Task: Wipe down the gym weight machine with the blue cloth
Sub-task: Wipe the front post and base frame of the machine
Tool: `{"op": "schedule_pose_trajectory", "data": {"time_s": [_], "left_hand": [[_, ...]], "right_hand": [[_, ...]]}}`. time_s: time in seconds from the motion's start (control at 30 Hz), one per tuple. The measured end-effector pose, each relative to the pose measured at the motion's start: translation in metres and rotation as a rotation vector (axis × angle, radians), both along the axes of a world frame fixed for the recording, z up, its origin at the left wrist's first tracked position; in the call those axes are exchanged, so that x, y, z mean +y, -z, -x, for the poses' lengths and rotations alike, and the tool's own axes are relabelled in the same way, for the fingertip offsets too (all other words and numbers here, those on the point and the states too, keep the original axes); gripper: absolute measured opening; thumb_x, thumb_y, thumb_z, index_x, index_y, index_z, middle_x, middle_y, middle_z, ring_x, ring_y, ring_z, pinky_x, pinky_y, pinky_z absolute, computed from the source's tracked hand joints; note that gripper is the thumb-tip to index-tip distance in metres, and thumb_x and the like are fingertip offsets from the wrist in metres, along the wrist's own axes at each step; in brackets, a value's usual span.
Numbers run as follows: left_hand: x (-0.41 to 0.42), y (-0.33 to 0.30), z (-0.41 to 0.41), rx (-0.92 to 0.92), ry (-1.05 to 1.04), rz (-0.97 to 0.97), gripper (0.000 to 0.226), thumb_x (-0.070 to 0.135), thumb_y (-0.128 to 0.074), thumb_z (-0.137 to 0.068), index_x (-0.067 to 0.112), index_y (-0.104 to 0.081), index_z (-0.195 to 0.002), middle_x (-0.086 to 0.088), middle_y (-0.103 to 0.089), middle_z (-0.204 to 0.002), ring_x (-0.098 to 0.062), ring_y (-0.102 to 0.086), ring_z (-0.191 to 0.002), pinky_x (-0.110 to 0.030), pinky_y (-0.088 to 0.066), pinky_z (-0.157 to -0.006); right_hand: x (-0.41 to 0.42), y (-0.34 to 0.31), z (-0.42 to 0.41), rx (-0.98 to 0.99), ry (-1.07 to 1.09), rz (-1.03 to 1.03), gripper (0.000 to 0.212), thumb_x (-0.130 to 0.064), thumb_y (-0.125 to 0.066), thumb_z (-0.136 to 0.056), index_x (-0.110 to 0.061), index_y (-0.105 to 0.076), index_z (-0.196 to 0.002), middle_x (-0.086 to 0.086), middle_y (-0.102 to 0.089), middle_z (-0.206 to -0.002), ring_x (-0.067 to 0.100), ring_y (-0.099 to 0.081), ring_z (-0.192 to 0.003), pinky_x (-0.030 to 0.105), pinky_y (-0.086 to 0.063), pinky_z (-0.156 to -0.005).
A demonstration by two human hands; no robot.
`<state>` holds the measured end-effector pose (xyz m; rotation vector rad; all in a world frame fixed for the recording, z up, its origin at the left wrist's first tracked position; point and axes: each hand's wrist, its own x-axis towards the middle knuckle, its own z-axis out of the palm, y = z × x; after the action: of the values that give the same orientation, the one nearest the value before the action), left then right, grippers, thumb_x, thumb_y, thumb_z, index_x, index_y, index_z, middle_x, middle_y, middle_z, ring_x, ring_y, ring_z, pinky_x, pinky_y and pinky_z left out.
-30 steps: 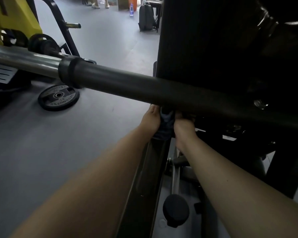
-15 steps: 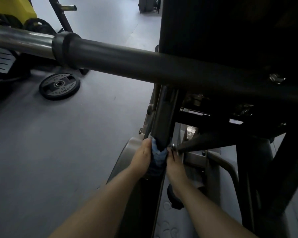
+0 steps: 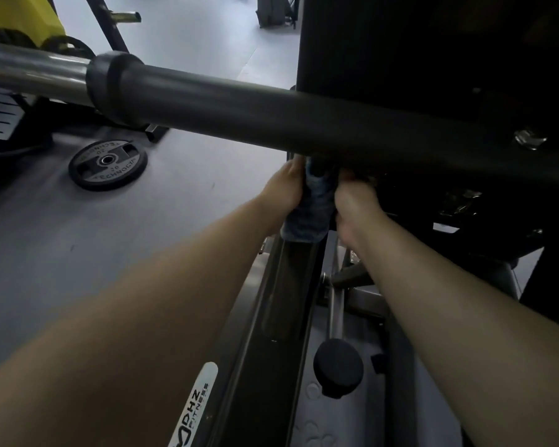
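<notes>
I see both hands clamped on the blue cloth [image 3: 307,208], wrapped around the machine's slanted dark frame rail [image 3: 271,317] just under the thick black bar [image 3: 271,104]: left hand [image 3: 286,191] and right hand [image 3: 355,201] grip opposite sides, fingers curled. The rail's white label [image 3: 194,408] reads "DHZ FITNESS"; the floor plate [image 3: 108,165] reads "TECHNOGYM".

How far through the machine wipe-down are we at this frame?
Mid-job. In hand: the left hand and right hand both grip the blue cloth wrapped round the slanted frame beam, high up just under the thick black bar. Done: nothing can be confirmed; the frame shows no clear mark of wiped surface. Left, apparently: that bar and the black knob.
</notes>
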<state>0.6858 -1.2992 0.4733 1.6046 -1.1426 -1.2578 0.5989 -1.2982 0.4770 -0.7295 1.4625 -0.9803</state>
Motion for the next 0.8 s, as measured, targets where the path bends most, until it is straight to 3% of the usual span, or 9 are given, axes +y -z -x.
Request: {"op": "schedule_pose_trajectory", "data": {"time_s": [0.1,0.2,0.27,0.33,0.43,0.53,0.67,0.73,0.8], "left_hand": [[-0.006,-0.008,0.002,0.005,0.013,-0.009,0.041,0.032,-0.028,-0.103,0.007,-0.054,-0.123,-0.006,-0.057,-0.11,-0.017,-0.054,-0.101,-0.024,-0.036,-0.085],[-0.006,0.004,0.003,0.013,0.019,0.003,0.052,0.042,-0.021,-0.102,0.01,-0.053,-0.127,-0.003,-0.055,-0.106,-0.013,-0.05,-0.098,-0.015,-0.034,-0.08],[0.009,0.021,0.001,-0.006,0.004,0.027,0.057,0.05,-0.02,-0.099,0.014,-0.051,-0.13,0.0,-0.055,-0.11,-0.014,-0.051,-0.103,-0.018,-0.037,-0.09],[0.023,0.047,-0.001,-0.005,0.019,0.042,0.064,0.06,-0.024,-0.094,0.019,-0.044,-0.138,-0.002,-0.051,-0.133,-0.019,-0.047,-0.124,-0.032,-0.032,-0.109],[0.048,0.082,-0.002,-0.032,-0.038,0.025,0.053,0.046,-0.031,-0.098,0.013,-0.042,-0.139,-0.009,-0.045,-0.142,-0.022,-0.041,-0.132,-0.032,-0.03,-0.111],[0.073,0.106,-0.003,-0.001,-0.069,0.018,0.043,0.036,-0.033,-0.1,0.011,-0.049,-0.131,-0.016,-0.051,-0.133,-0.024,-0.048,-0.122,-0.025,-0.033,-0.099],[0.102,0.123,-0.007,-0.213,-0.009,0.041,0.026,0.025,-0.031,-0.101,0.011,-0.052,-0.108,-0.015,-0.057,-0.106,-0.013,-0.046,-0.093,-0.013,-0.031,-0.066],[0.11,0.128,-0.007,-0.245,-0.02,0.099,0.017,0.023,-0.036,-0.1,0.014,-0.051,-0.104,-0.007,-0.056,-0.099,-0.014,-0.05,-0.092,-0.009,-0.034,-0.065],[0.112,0.137,-0.005,-0.261,-0.043,0.122,0.013,0.023,-0.041,-0.098,0.018,-0.051,-0.106,-0.007,-0.059,-0.103,-0.021,-0.054,-0.097,-0.021,-0.04,-0.078]], "right_hand": [[-0.004,-0.001,0.0,-0.014,-0.007,-0.012,0.03,-0.033,-0.035,-0.101,-0.017,-0.054,-0.083,0.009,-0.062,-0.103,0.026,-0.059,-0.101,0.042,-0.047,-0.097],[0.005,0.009,0.003,0.028,-0.041,0.056,0.042,-0.042,-0.032,-0.101,-0.014,-0.051,-0.125,0.001,-0.056,-0.119,0.015,-0.052,-0.103,0.027,-0.042,-0.092],[0.018,0.023,0.005,0.081,-0.089,0.058,0.051,-0.047,-0.03,-0.1,-0.014,-0.045,-0.136,0.005,-0.054,-0.13,0.016,-0.051,-0.113,0.021,-0.036,-0.085],[0.033,0.044,0.005,0.122,-0.097,0.041,0.051,-0.045,-0.028,-0.1,-0.014,-0.044,-0.138,0.008,-0.052,-0.136,0.021,-0.049,-0.123,0.015,-0.034,-0.081],[0.054,0.075,0.0,0.147,-0.077,0.052,0.049,-0.042,-0.026,-0.101,-0.014,-0.047,-0.136,0.008,-0.054,-0.134,0.023,-0.05,-0.123,0.017,-0.037,-0.089],[0.074,0.105,-0.003,0.218,-0.08,0.021,0.05,-0.043,-0.025,-0.101,-0.017,-0.047,-0.136,0.01,-0.055,-0.133,0.028,-0.049,-0.124,0.032,-0.036,-0.106],[0.104,0.122,0.0,0.286,-0.112,0.072,0.041,-0.028,-0.024,-0.103,-0.01,-0.05,-0.13,0.016,-0.056,-0.126,0.025,-0.053,-0.114,0.02,-0.036,-0.086],[0.111,0.126,0.0,0.305,-0.114,0.112,0.039,-0.025,-0.024,-0.104,-0.008,-0.05,-0.128,0.016,-0.057,-0.123,0.026,-0.054,-0.113,0.022,-0.038,-0.084],[0.112,0.128,-0.001,0.336,-0.133,0.117,0.039,-0.026,-0.023,-0.104,-0.009,-0.047,-0.13,0.015,-0.056,-0.125,0.027,-0.053,-0.115,0.02,-0.035,-0.078]]}}
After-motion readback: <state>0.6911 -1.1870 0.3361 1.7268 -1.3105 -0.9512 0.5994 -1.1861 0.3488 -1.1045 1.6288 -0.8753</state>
